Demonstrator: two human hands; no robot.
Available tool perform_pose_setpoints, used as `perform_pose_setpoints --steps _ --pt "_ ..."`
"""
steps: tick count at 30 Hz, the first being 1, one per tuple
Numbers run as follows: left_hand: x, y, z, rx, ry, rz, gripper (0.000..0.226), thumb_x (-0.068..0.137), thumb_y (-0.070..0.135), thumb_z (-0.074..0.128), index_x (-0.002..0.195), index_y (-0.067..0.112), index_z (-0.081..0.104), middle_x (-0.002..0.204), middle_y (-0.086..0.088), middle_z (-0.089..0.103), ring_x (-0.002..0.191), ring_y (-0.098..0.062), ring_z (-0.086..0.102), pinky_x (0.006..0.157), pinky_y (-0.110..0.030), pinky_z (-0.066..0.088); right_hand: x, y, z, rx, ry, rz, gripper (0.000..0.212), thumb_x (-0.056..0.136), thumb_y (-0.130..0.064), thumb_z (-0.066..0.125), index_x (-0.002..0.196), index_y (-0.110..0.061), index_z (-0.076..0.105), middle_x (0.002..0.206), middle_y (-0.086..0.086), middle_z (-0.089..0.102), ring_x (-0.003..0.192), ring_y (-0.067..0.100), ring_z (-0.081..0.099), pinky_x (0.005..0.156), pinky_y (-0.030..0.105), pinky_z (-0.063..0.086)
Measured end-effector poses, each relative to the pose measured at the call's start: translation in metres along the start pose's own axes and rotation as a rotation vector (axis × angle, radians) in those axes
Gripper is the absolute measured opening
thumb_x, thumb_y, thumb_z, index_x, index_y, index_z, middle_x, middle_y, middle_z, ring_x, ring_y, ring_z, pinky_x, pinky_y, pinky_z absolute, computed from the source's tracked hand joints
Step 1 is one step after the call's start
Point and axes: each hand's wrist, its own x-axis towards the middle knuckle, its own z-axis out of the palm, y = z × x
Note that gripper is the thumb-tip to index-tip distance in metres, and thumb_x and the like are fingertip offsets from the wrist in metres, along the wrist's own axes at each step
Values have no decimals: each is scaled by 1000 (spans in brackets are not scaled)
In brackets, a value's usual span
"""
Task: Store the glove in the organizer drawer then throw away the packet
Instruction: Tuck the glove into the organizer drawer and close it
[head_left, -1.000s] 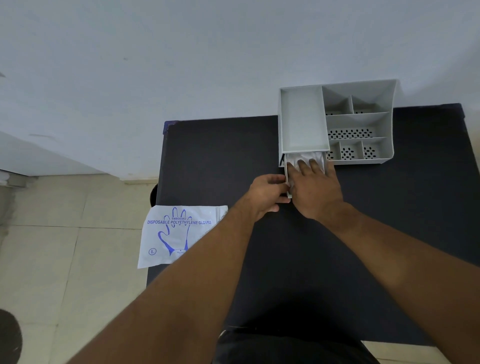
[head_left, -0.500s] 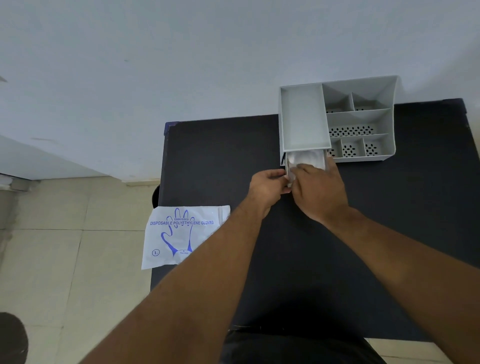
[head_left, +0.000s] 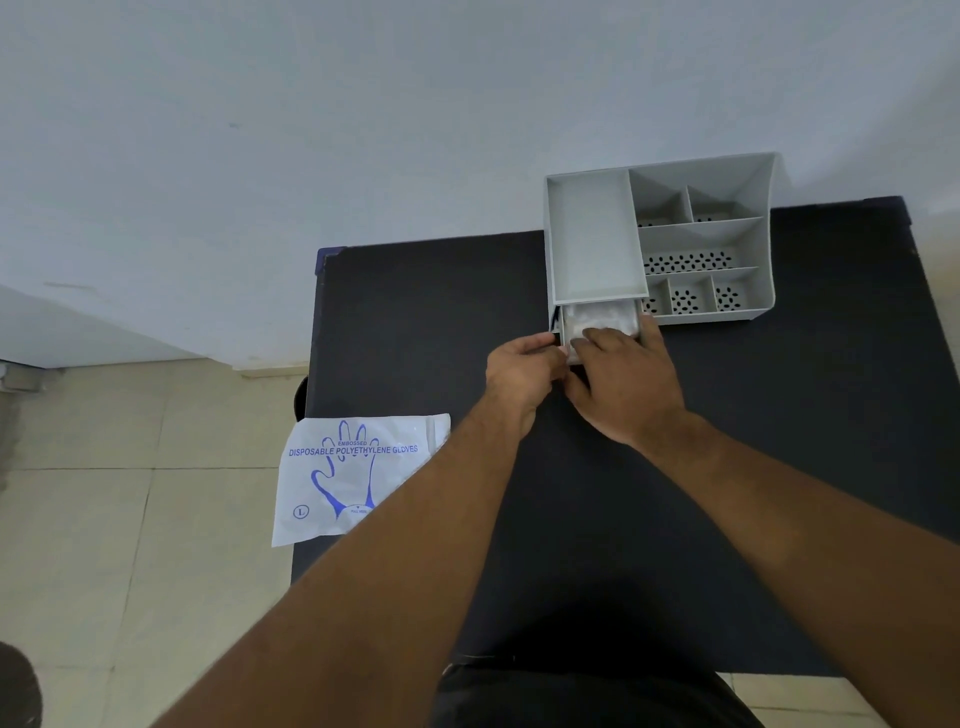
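The grey organizer (head_left: 597, 234) stands at the back right of the black table (head_left: 415, 322). Its bottom drawer (head_left: 636, 325) is pulled partway out toward me. A crumpled clear glove (head_left: 597, 317) lies inside it. My left hand (head_left: 519, 379) pinches the drawer's front left corner. My right hand (head_left: 628, 384) covers the drawer's front, fingertips curled onto the glove and thumb along the drawer's right side. The white glove packet (head_left: 337, 478), printed in blue, lies on the table's left edge and overhangs it, partly behind my left forearm.
The organizer's top has an empty tray on the left and several perforated compartments (head_left: 691, 260) on the right. A white wall rises behind the table. Tiled floor (head_left: 130, 519) lies to the left, with a dark round object (head_left: 15, 686) at the bottom left corner.
My right hand's fingers have pulled back from flat over the glove to curled at the drawer's front. The drawer sits slightly further in. My left hand has followed it.
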Motion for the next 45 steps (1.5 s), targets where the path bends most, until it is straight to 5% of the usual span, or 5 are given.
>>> perform_pose_setpoints --steps 8,13,20,28,45 --pt "-4 6 16 -96 12 -2 35 83 -9 72 106 15 61 111 -15 73 105 -29 72 76 -27 56 -9 17 1 57 228 94 32 87 -14 66 118 -15 67 116 9 68 111 28 63 116 55 23" --pt "3 7 22 -124 88 35 28 85 -9 69 92 17 63 94 -6 70 104 -28 70 93 -35 57 -5 27 -7 132 366 198 49 84 -19 69 131 -21 54 117 12 57 104 31 55 89 45 48" --pt "-4 20 10 408 7 404 52 90 -4 61 135 21 53 109 -2 66 90 -9 65 74 -10 54 25 34 -13 162 172 273 56 87 -23 66 139 -24 45 140 14 46 116 36 52 88 51 51" --pt "5 31 17 1207 167 829 53 91 20 69 141 22 52 126 -7 51 113 -23 51 85 -38 54 37 41 -17 175 173 258 37 90 -24 65 126 -24 58 128 13 54 107 35 58 85 47 51" --pt "23 48 22 1400 177 919 33 92 26 69 123 18 64 119 -9 51 107 -27 54 90 -45 51 39 49 -10 269 204 258 32 87 -27 72 118 -20 70 130 13 61 112 33 61 95 47 47"
